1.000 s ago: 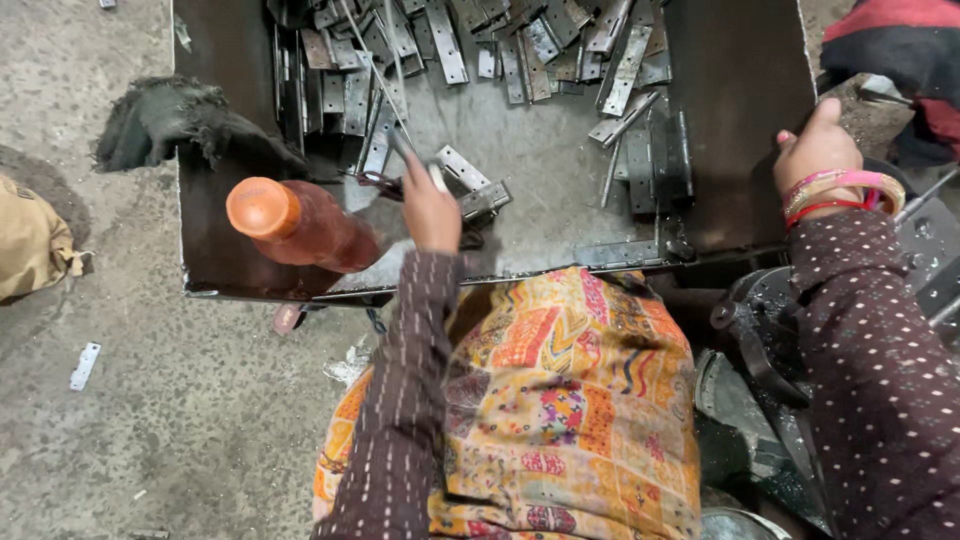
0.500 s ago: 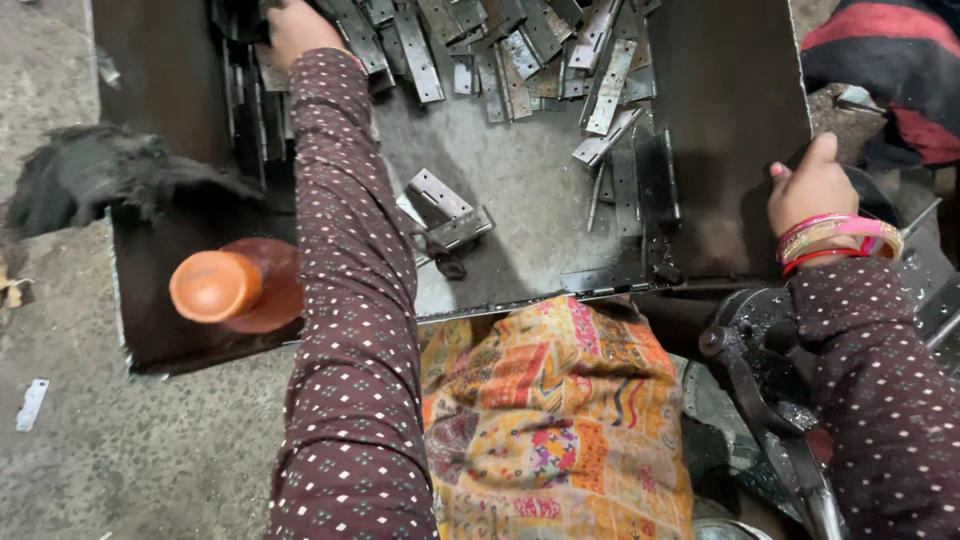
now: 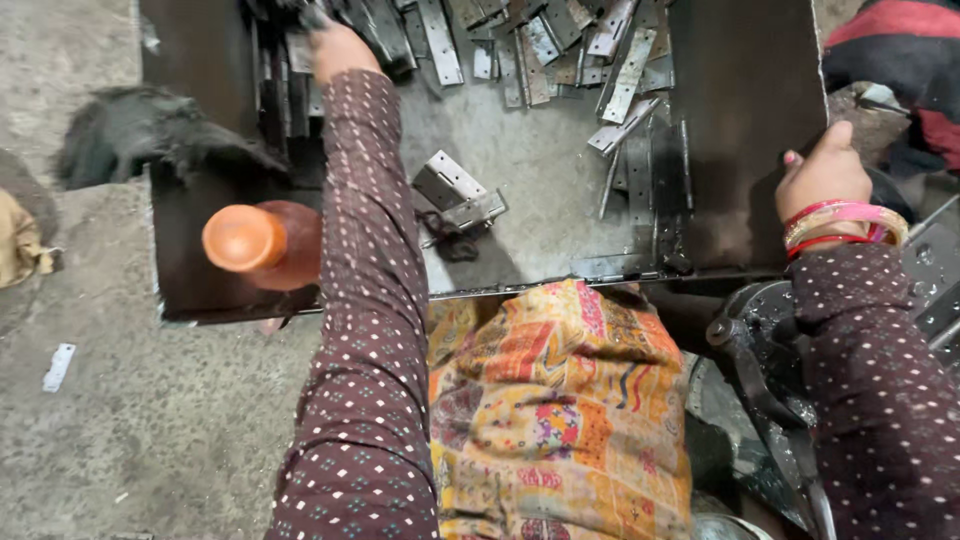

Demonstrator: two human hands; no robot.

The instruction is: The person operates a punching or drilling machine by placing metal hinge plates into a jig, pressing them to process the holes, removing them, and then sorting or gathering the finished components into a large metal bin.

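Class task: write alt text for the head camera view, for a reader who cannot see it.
A person's left hand reaches into a pile of metal hinge plates on a dark metal tray, while the right hand rests at the tray's right edge. An orange-capped bottle stands on the tray's left side.

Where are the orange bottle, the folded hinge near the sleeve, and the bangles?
orange bottle (image 3: 243,238), head view, on its cap.
folded hinge (image 3: 450,180), head view, on its upper leaf.
bangles (image 3: 845,222), head view, on the pink band at the right wrist.
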